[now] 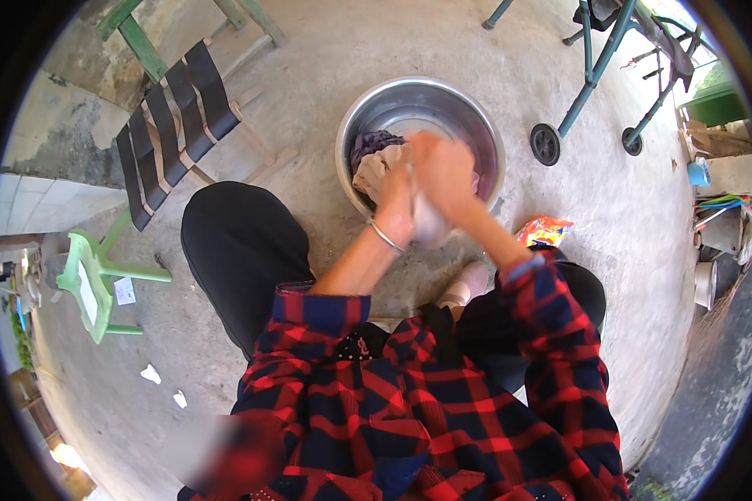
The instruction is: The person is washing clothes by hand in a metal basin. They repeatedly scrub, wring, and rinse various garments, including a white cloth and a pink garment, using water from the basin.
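A metal basin (pixel 351 108) stands on the floor in front of my knees. Both hands meet over its near part, blurred by motion. My left hand (pixel 397 204), with a bangle at the wrist, is closed on a pale cloth (pixel 430 224) that hangs between my wrists toward the basin's near rim. Against it, slightly higher, my right hand (pixel 443 171) is closed in a fist on the same cloth. Inside the basin, left of my hands, lie a beige cloth (pixel 374 173) and a dark purple cloth (pixel 369 145), bunched together. My fingertips are smeared.
An orange packet (pixel 545 230) lies beside my right knee. On the left are a wooden chair with black straps (pixel 175 125) and a light green plastic stool (pixel 88 284) tipped over. A wheeled metal frame (pixel 589 88) stands at the far right. White scraps (pixel 150 373) dot the concrete floor.
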Tool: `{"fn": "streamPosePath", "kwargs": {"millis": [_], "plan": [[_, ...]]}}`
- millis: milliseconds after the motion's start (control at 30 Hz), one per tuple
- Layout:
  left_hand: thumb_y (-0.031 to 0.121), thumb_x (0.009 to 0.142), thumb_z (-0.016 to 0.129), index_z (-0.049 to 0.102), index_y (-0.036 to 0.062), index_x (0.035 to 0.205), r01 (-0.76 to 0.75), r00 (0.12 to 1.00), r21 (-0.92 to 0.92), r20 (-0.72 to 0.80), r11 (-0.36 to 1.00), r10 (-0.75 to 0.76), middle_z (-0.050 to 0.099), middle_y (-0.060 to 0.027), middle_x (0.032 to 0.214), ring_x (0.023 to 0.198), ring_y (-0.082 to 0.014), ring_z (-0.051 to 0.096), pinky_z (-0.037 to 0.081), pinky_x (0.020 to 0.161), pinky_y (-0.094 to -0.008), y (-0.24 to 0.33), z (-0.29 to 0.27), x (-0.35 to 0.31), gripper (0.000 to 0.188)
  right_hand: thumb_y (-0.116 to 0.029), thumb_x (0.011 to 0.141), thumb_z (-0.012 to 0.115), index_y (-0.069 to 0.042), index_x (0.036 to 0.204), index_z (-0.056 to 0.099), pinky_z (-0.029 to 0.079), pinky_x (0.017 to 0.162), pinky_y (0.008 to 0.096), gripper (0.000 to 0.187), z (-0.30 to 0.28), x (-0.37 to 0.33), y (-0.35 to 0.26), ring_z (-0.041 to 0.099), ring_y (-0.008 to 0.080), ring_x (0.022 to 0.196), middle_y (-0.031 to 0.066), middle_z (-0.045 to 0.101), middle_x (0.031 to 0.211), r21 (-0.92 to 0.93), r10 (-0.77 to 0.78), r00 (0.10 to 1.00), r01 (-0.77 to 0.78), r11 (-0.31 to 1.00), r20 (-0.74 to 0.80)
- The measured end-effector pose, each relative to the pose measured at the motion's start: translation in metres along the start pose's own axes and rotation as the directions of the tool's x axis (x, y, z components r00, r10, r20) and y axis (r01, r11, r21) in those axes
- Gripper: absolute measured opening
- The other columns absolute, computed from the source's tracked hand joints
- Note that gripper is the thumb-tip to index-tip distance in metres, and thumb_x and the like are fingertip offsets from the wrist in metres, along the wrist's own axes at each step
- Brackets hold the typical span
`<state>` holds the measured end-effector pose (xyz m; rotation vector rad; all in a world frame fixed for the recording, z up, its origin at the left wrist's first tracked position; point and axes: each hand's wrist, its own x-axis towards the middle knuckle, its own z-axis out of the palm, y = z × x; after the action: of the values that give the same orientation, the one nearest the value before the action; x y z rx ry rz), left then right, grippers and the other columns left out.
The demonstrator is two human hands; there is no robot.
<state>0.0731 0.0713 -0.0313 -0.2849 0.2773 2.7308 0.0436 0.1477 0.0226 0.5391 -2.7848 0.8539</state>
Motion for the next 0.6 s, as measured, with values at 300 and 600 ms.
{"fn": "streamPosePath", "kwargs": {"millis": [300,600], "plan": [[0.038,0.101,0.045,0.057,0.0106,0.088,-0.128,0.973,0.127,-0.175,0.984,0.149,0.057,0.0005,0.08,0.073,-0.0114,0.057,0.05,0.067,-0.0286,0.02,-0.006,-0.008,0.033,-0.024,0.094,0.052,-0.005,0.075,0.059,0.044,0.048,0.0463,0.028,0.021,-0.018,-0.009,0.06,0.0369,0.058,0.0172,0.062,0.069,-0.244,-0.208,0.978,0.195,0.95,-0.029],[0.035,0.099,0.051,0.059,0.0093,0.085,-0.057,0.997,0.085,0.048,0.995,0.053,0.057,0.0007,0.078,0.07,-0.0125,0.057,0.048,0.06,-0.0298,0.036,-0.041,-0.006,0.03,-0.025,0.095,0.052,-0.006,0.079,0.057,0.047,0.044,0.0391,0.025,0.022,-0.03,-0.008,0.06,0.0282,0.052,0.0132,0.057,0.06,-0.316,-0.427,0.904,0.411,0.855,0.019]]}}
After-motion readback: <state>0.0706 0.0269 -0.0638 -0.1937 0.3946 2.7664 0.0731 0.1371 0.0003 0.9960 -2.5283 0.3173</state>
